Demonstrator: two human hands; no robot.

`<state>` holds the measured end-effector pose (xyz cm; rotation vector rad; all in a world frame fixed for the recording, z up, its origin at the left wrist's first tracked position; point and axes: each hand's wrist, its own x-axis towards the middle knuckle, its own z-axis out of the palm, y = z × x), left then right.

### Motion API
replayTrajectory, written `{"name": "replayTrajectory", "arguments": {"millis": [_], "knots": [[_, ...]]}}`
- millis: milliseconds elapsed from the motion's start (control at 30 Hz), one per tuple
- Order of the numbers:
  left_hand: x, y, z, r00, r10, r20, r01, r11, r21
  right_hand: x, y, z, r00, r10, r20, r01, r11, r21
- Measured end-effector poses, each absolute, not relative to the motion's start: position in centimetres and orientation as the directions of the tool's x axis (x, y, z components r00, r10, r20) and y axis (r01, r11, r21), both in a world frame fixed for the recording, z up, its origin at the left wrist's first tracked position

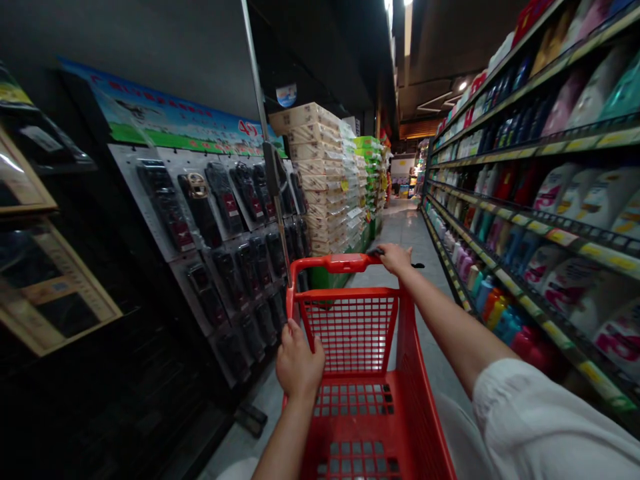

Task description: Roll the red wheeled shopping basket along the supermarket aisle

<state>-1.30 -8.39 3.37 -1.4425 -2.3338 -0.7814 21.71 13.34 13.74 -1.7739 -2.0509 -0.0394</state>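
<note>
A red plastic shopping cart [350,340] with a grid back panel stands right before me, its basket floor bare where it shows. My left hand [300,360] is closed round its left rim, thumb on the inner side. Farther off, my right hand [395,259] grips the right end of the cart's handle bar [345,263]. Something dark pokes out on both sides of that hand; I cannot make out what it is. A thin metal pole [257,80] with a dark grip rises close to the cart's left corner.
Packaged belts [227,200] hang on a display at the left, with framed boxes [60,287] nearer me. Stacked cartons [320,180] stand beyond them. Shelves of bottles [555,193] line the right side. A grey tiled aisle [405,227] runs ahead between them.
</note>
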Motion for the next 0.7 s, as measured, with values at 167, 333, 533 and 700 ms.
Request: {"name": "replayTrajectory", "arguments": {"millis": [167, 333, 533, 700], "knots": [[-1.5, -8.4, 3.3, -0.47, 0.744, 0.475, 0.877, 0.333, 0.346, 16.9, 14.3, 14.7, -0.25, 0.918, 0.307, 0.929, 0.316, -0.191], [-1.6, -8.3, 3.2, -0.483, 0.733, 0.48, 0.871, 0.345, 0.35, 12.7, 14.7, 15.4, -0.278, 0.913, 0.297, 0.934, 0.329, -0.137], [-1.4, -8.4, 3.6, -0.466, 0.755, 0.462, 0.882, 0.358, 0.306, 9.0, 12.7, 15.0, -0.423, 0.844, 0.331, 0.878, 0.472, -0.08], [-1.5, -8.5, 3.3, -0.435, 0.761, 0.481, 0.9, 0.352, 0.257, 10.1, 11.2, 14.6, -0.589, 0.72, 0.367, 0.777, 0.63, 0.009]]}}
